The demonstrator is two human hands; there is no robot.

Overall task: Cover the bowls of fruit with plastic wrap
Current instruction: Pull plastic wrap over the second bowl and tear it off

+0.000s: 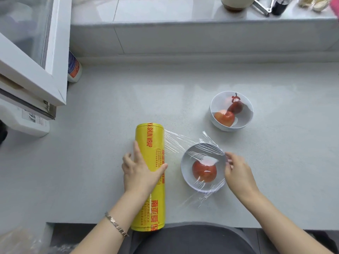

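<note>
A long yellow roll of plastic wrap (pixel 149 176) lies on the grey counter, pointing away from me. My left hand (pixel 139 169) rests on top of it, fingers spread and thumb across the roll. A sheet of clear film (pixel 183 142) stretches from the roll over the near white bowl (pixel 185 173), which holds one red fruit (pixel 204 170). My right hand (pixel 237 173) pinches the film's edge at the bowl's right rim. A second white bowl (pixel 214 121) with red fruit stands farther back on the right, with a shiny film over it.
A white-framed window sash (pixel 33 57) juts over the counter's left side, with a bottle (pixel 74 67) behind it. A raised ledge (pixel 183 21) at the back carries jars and utensils. The counter's front edge (pixel 183 225) runs just before my body.
</note>
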